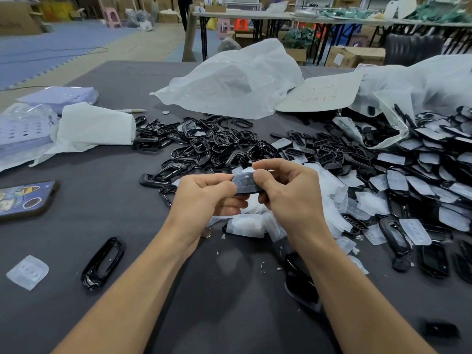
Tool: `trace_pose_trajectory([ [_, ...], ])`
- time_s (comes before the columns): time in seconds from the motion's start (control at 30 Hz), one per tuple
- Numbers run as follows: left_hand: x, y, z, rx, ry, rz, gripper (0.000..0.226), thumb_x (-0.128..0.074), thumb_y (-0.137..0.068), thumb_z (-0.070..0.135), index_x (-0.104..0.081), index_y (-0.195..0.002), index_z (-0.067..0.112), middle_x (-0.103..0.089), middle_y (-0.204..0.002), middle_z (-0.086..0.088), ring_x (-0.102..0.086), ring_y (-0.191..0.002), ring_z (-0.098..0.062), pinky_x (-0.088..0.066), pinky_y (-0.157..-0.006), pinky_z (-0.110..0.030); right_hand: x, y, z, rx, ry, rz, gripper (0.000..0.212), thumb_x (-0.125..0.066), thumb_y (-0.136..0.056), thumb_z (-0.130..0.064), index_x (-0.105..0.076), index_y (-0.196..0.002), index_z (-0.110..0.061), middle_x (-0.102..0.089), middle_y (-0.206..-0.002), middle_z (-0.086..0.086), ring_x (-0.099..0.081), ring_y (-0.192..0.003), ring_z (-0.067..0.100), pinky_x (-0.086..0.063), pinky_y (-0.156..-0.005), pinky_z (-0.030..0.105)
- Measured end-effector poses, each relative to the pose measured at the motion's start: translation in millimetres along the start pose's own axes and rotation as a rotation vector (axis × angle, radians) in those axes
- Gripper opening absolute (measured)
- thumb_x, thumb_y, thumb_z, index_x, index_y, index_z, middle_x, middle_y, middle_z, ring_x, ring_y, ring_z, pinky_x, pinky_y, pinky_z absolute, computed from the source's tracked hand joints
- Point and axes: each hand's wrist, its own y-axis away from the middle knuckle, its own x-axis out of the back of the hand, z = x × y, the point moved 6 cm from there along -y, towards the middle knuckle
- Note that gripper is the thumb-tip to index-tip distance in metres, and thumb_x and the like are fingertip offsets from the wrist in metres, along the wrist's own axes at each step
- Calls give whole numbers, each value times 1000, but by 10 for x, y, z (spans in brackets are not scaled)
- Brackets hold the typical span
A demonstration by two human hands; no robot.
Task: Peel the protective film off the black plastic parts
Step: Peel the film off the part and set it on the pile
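Both forearms reach in from the bottom edge over bare dark table [229,315], the widest open stretch I have. My left hand [204,198] pinches one end of a black plastic part [246,186], held above the table at centre; my right hand [288,192] pinches the other end between thumb and forefinger. Cloudy film still covers the part's face.

Just beyond and below the hands lies a heap of peeled films [329,198]. Bare black frames [204,144] pile up behind, and film-covered parts [421,180] crowd the right side to the frame's edge. On the left, one loose frame [103,264] and a single film piece [27,272] lie apart, with a stickered phone [24,198] near the left border.

Red handwriting marks a white card [321,94] by the far edge; I cannot read it.
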Motion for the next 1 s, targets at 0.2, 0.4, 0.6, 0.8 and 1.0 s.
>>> trace_pose_trajectory([
  [0.2,-2,11,16,-21,-46,14,36,-64,-91,-6,-86,-85,22,-80,-83,-11,-75,-67,-15,-58,-61,-20,-28,3,-1,-11,-7,-25,17,-70,-93,-6,-79,-88,-19,-71,-66,-2,-62,-51,14,-47,-51,21],
  [0.4,-15,11,7,-15,-25,-1,36,-59,-90,-7,-85,-86,17,-80,-84,-13,-75,-67,-16,-58,-60,-21,-65,28,-38,5,-29,-62,21,-69,-90,1,-79,-86,-17,-72,-68,-1,-61,-53,12,-48,-51,19],
  [0.6,3,0,-34,7,-67,41,24,-65,-93,2,-82,-78,8,-77,-74,-15,-72,-61,-17,-55,-55,-20,-71,32,-69,19,-5,-80,26,-69,-90,1,-79,-81,-22,-73,-67,-1,-62,-55,13,-48,-52,19],
  [0.8,7,4,-25,0,-84,60,19,-66,-93,-3,-81,-83,3,-75,-68,-15,-69,-56,-17,-54,-52,-20,-88,25,-44,-8,13,-93,31,-69,-91,0,-78,-75,-25,-73,-66,-1,-62,-51,12,-46,-49,18],
  [1.0,-19,17,1,-53,-143,68,23,-68,-95,11,-84,-82,20,-78,-73,-7,-72,-60,-18,-54,-55,-23,-111,42,-67,5,31,-117,30,-69,-90,0,-78,-74,-24,-74,-67,-1,-67,-58,11,-49,-53,19],
])
